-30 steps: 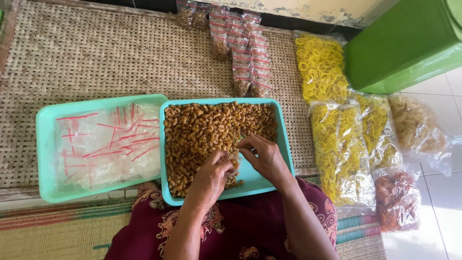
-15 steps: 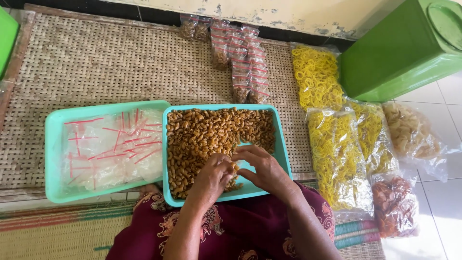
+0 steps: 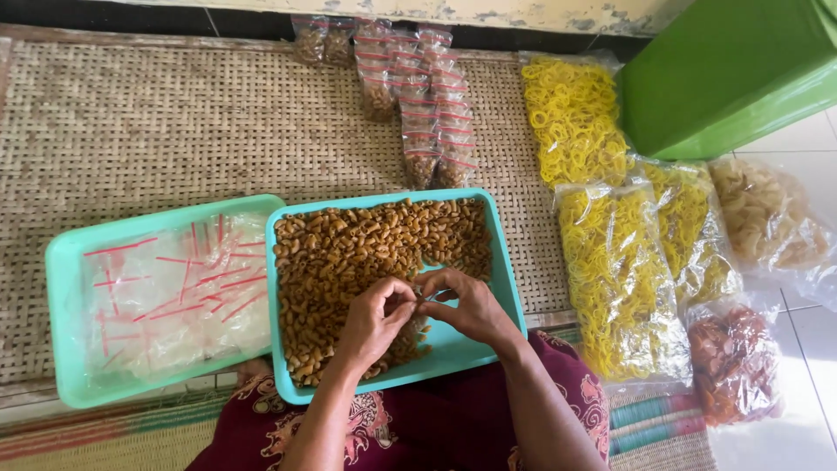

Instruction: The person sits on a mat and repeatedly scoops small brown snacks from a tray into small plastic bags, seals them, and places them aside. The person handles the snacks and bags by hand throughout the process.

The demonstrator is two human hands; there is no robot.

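Woven straw mat (image 3: 148, 113) lay bare behind the teal plastic tray of brown macaroni snacks (image 3: 488, 228). Left hand (image 3: 373, 321) and right hand (image 3: 466, 305) met fingertip-to-fingertip over its near edge, both pinched shut; contents unclear.

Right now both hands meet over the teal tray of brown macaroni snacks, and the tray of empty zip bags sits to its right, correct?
Not quite. In the head view the left hand and right hand do meet over the tray of brown snacks, but the tray of empty zip bags sits to its left.

My left hand (image 3: 370, 318) has risen off the snacks (image 3: 349, 253); both hands' fingers now meet above the tray's (image 3: 510, 262) near edge.
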